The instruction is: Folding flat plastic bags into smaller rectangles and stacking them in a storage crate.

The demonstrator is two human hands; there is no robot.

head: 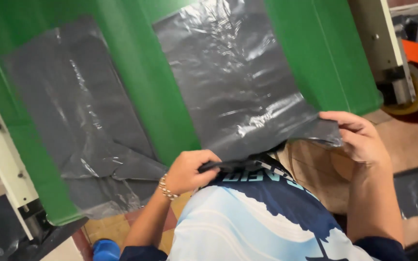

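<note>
- Grey plastic sheet (233,82) lies on green worktop (141,87), long axis running away from the body; near edge overhangs toward the person.
- Left hand (192,170) fingers closed on the near-left edge; right hand (359,135) fingers pinch the near-right corner. Both equally near.
- Second grey sheet (83,125) lies to the left, apart.
- Worktop smooth, slanted; tiled floor (107,227) below.

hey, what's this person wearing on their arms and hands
Both hands are bare, no gloves. The left hand has a gold beaded bracelet at the wrist. The right hand wears nothing. Dark blue sleeves end near the elbows.
</note>
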